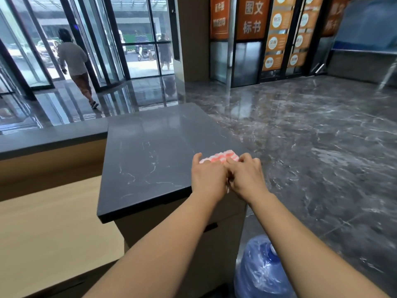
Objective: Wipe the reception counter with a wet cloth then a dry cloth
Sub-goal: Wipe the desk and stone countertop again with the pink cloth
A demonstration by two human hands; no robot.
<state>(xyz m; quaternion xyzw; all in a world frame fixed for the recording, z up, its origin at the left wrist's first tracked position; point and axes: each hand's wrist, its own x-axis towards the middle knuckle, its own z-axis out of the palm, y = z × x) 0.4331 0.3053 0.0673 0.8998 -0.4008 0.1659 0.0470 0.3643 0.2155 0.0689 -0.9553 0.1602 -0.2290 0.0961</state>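
Note:
A dark grey stone reception counter [150, 151] with pale veins fills the middle of the head view. A pink-and-white striped cloth [223, 157] lies folded near its right edge. Both of my hands lie on the cloth side by side. My left hand [207, 176] rests flat on its left part, fingers pointing forward. My right hand [247, 176] presses on its right part at the counter's edge, fingers bent a little. Most of the cloth is hidden under my hands.
A lower wooden desk surface [49, 229] lies to the left, with a dark ledge [51, 136] behind it. A blue water jug [260, 269] wrapped in plastic stands on the marble floor at the lower right. A person [75, 65] walks towards the glass doors at the far left.

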